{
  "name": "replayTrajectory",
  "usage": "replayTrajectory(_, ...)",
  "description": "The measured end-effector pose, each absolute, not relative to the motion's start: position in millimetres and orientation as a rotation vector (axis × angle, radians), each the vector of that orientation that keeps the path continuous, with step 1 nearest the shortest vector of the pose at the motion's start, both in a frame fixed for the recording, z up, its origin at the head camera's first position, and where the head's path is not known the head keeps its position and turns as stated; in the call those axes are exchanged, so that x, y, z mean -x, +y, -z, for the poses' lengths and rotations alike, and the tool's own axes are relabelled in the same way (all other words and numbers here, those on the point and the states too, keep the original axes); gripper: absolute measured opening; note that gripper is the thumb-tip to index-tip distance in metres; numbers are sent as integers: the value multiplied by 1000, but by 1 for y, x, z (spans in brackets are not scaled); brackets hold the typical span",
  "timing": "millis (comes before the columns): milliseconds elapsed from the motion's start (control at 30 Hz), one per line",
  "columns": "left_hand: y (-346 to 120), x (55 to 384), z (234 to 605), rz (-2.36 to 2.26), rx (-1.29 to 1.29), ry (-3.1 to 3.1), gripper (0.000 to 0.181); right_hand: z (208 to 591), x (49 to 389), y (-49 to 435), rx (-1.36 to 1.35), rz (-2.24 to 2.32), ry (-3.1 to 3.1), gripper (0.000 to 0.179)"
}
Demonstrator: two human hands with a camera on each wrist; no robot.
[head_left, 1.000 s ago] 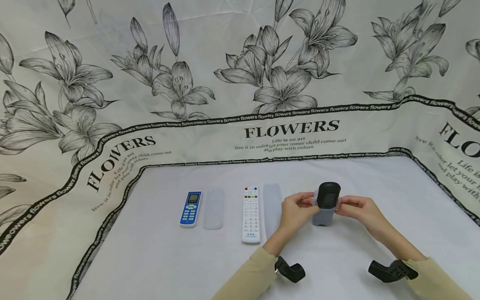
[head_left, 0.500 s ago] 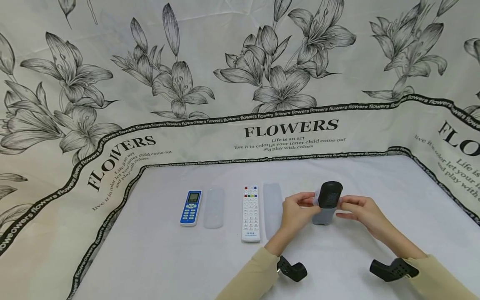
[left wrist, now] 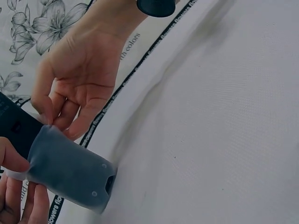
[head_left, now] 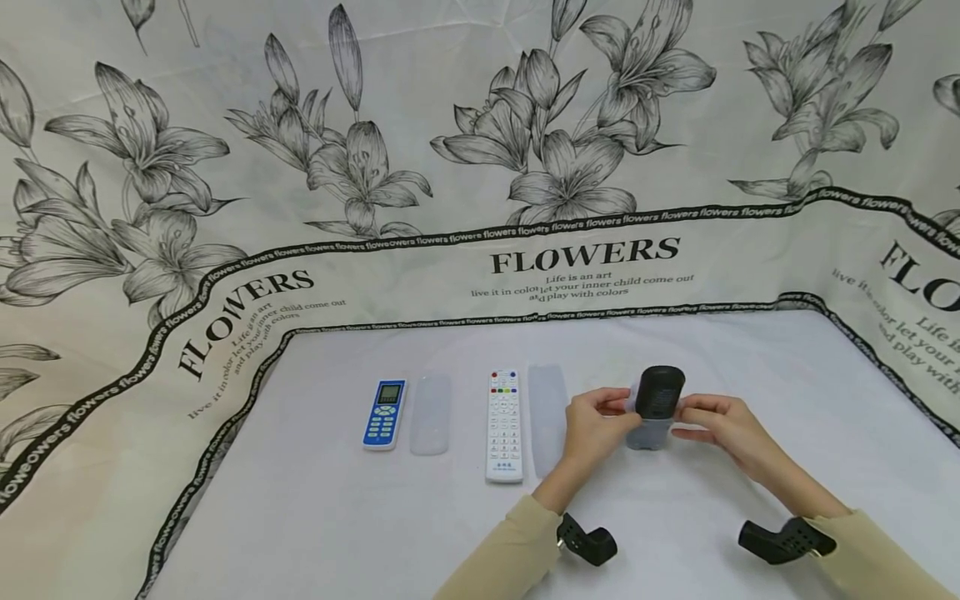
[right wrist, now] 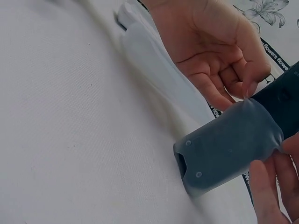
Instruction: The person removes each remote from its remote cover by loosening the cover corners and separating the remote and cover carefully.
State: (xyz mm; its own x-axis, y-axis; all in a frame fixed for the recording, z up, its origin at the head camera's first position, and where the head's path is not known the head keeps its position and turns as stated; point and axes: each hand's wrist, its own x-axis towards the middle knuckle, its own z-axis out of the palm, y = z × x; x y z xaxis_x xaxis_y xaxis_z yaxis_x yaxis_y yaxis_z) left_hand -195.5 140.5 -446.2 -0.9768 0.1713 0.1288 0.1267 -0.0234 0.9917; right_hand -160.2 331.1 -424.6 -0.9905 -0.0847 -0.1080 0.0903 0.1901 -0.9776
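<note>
A black remote control point(head_left: 662, 392) stands nearly upright with its back toward me. Its lower part sits inside a translucent sleeve point(head_left: 648, 435), whose closed end with small round bumps shows in the left wrist view. My left hand point(head_left: 600, 421) pinches the sleeve's open edge on the left, fingers and thumb at the rim. On the opposite side, my right hand point(head_left: 716, 417) pinches the rim too, drawing the film to a small point in the left wrist view. The remote's upper part sticks out above the sleeve.
Left of the hands lie a white remote control point(head_left: 504, 429) and a long clear sleeve point(head_left: 547, 408), partly behind my left hand. Farther left are a blue remote control point(head_left: 385, 415) and its clear sleeve point(head_left: 429, 417). A flower-print cloth point(head_left: 480, 167) hangs behind the white table surface point(head_left: 315, 508).
The black remote leans slightly more to the right than a second ago. One lower finger of my right hand has spread away from the sleeve. Both hands otherwise hold their places.
</note>
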Motion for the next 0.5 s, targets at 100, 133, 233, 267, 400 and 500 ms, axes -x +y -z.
replayTrajectory(100,142,193,447,-2209,-313,2219,27,424,158,331,-6,1933,2284,26)
replayTrajectory(133,143,192,447,-2213,-306,2231,26,424,158,330,-13,1936,2277,26)
replayTrajectory(233,144,190,447,-2219,-293,2262,25,425,156,330,-14,1922,2279,24)
replayTrajectory(267,145,190,446,-2222,-290,2270,25,425,156,329,-20,1919,2281,24)
replayTrajectory(400,146,188,446,-2230,-280,2298,25,424,156,329,-19,1903,2302,21)
replayTrajectory(500,146,187,447,-2228,-278,2307,24,424,156,329,-18,1900,2318,19)
